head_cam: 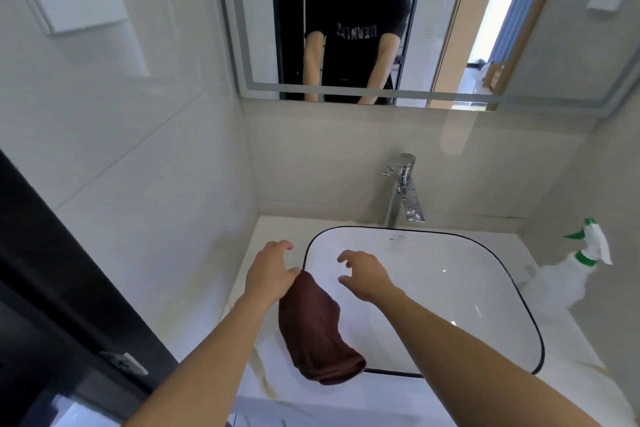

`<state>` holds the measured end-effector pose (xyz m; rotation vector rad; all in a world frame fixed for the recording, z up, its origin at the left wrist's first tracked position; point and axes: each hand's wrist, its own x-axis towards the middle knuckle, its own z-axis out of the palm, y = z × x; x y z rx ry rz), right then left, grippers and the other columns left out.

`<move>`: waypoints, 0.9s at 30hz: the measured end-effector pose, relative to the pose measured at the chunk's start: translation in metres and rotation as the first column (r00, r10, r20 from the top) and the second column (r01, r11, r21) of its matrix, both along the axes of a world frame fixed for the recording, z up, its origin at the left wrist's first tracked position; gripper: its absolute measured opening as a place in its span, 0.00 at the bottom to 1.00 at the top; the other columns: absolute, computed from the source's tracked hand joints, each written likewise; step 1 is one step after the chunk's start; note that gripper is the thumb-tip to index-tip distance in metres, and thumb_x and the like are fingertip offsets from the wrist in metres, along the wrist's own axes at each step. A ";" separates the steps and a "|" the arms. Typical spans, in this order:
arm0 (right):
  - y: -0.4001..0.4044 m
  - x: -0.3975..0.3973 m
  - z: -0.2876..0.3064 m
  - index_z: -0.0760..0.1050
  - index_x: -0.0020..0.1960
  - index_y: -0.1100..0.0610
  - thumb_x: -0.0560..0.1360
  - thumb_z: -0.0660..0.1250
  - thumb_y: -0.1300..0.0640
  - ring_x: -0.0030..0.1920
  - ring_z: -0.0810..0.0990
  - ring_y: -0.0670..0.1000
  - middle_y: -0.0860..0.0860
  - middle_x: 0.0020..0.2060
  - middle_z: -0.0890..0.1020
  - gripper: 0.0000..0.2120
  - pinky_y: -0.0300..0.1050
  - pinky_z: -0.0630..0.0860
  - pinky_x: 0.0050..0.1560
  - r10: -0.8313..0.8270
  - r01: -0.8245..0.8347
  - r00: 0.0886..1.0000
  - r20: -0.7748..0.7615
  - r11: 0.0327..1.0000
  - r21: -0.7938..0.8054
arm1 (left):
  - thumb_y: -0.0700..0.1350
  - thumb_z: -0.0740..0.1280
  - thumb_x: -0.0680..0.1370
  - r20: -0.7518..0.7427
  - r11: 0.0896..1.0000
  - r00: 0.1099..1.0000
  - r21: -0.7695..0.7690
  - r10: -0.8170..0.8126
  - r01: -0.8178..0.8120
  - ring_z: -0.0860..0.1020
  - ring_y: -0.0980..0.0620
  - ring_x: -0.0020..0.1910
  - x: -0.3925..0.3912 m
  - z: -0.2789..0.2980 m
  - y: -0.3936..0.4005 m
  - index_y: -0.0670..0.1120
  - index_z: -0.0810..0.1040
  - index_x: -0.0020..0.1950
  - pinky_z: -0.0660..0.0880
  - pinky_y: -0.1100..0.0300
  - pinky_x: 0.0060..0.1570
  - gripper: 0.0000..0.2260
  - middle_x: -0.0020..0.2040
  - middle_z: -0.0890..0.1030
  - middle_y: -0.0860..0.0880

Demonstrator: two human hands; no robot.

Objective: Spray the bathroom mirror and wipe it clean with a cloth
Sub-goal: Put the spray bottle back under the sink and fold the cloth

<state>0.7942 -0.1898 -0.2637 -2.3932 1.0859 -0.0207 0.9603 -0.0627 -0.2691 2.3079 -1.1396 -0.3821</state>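
Fingers of both your left hand (272, 274) and right hand (367, 274) hang loosely curled, holding nothing; pinch the limp brown cloth (317, 329) mid-fold, then grip the light translucent plastic spray bottle (568, 279) at its neck.

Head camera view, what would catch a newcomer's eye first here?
The brown cloth draped over the left rim of the white sink, with both hands hovering by it. Next, the spray bottle on the counter at right, and the mirror above.

Pale marble countertop (346, 395), white basin (450, 288) (black-rimmed), brown cloth (318, 333), spray bottle (568, 274), chrome tap (401, 191)
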 end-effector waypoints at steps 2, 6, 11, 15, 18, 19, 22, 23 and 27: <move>-0.006 -0.006 0.014 0.73 0.69 0.51 0.78 0.67 0.55 0.62 0.76 0.53 0.53 0.62 0.79 0.20 0.45 0.73 0.58 -0.027 0.028 0.999 0.027 0.999 -0.020 | 0.47 0.69 0.78 0.021 0.999 1.000 -0.034 -0.023 0.024 0.73 0.47 0.65 -0.011 0.013 -0.015 0.48 0.72 0.71 0.72 0.54 0.62 0.22 0.70 0.72 0.49; -0.027 -0.025 0.052 0.73 0.69 0.51 0.78 0.66 0.55 0.62 0.76 0.54 0.52 0.61 0.79 0.20 0.45 0.72 0.58 -0.082 0.088 0.994 0.075 0.994 -0.068 | 0.47 0.69 0.79 0.068 0.993 0.994 -0.072 -0.090 0.095 0.73 0.46 0.65 -0.032 0.043 -0.049 0.47 0.73 0.71 0.73 0.51 0.61 0.20 0.70 0.72 0.49; -0.051 -0.063 0.099 0.77 0.58 0.54 0.77 0.63 0.59 0.55 0.79 0.59 0.54 0.54 0.81 0.11 0.48 0.78 0.55 -0.200 0.215 0.970 0.141 0.971 -0.104 | 0.44 0.68 0.79 0.138 0.976 0.974 -0.105 -0.178 0.193 0.74 0.43 0.64 -0.059 0.086 -0.097 0.44 0.74 0.70 0.73 0.50 0.61 0.20 0.68 0.73 0.45; -0.064 -0.119 0.122 0.75 0.65 0.51 0.77 0.65 0.58 0.59 0.78 0.57 0.53 0.59 0.80 0.17 0.46 0.74 0.58 -0.340 0.367 0.915 0.216 0.926 -0.095 | 0.44 0.67 0.78 0.155 0.948 0.957 -0.172 -0.244 0.269 0.75 0.41 0.63 -0.106 0.117 -0.146 0.45 0.76 0.65 0.74 0.49 0.59 0.15 0.65 0.75 0.43; -0.075 -0.175 0.126 0.74 0.67 0.52 0.78 0.64 0.58 0.61 0.76 0.57 0.56 0.61 0.79 0.17 0.46 0.73 0.58 -0.459 0.487 0.859 0.227 0.869 -0.086 | 0.43 0.65 0.79 0.128 0.913 0.933 -0.199 -0.337 0.357 0.74 0.41 0.64 -0.161 0.130 -0.182 0.45 0.75 0.67 0.72 0.51 0.59 0.16 0.67 0.74 0.43; -0.078 -0.195 0.125 0.74 0.67 0.52 0.78 0.64 0.57 0.61 0.76 0.57 0.56 0.60 0.80 0.17 0.47 0.74 0.58 -0.503 0.530 0.835 0.223 0.844 -0.083 | 0.42 0.65 0.79 0.107 0.899 0.921 -0.200 -0.375 0.389 0.74 0.41 0.64 -0.182 0.132 -0.192 0.45 0.74 0.69 0.71 0.52 0.60 0.17 0.68 0.74 0.43; -0.090 -0.255 0.120 0.74 0.65 0.49 0.77 0.63 0.54 0.59 0.79 0.57 0.53 0.57 0.81 0.16 0.47 0.77 0.55 -0.643 0.670 0.734 0.218 0.738 -0.079 | 0.42 0.64 0.80 0.080 0.845 0.869 -0.203 -0.489 0.494 0.74 0.41 0.64 -0.239 0.131 -0.219 0.45 0.72 0.71 0.69 0.53 0.61 0.19 0.69 0.72 0.42; -0.095 -0.273 0.117 0.75 0.64 0.50 0.77 0.63 0.55 0.58 0.79 0.57 0.53 0.57 0.80 0.16 0.46 0.76 0.52 -0.679 0.708 0.698 0.228 0.703 -0.075 | 0.42 0.64 0.80 0.066 0.829 0.853 -0.204 -0.518 0.520 0.74 0.41 0.65 -0.256 0.130 -0.227 0.44 0.72 0.72 0.70 0.53 0.61 0.19 0.70 0.72 0.42; -0.123 -0.327 0.103 0.74 0.61 0.56 0.79 0.61 0.58 0.47 0.77 0.57 0.55 0.53 0.80 0.12 0.44 0.70 0.44 -0.797 0.824 0.553 0.243 0.566 -0.020 | 0.42 0.63 0.81 0.016 0.790 0.804 -0.177 -0.595 0.588 0.73 0.40 0.67 -0.308 0.119 -0.260 0.41 0.70 0.72 0.69 0.53 0.63 0.19 0.71 0.72 0.39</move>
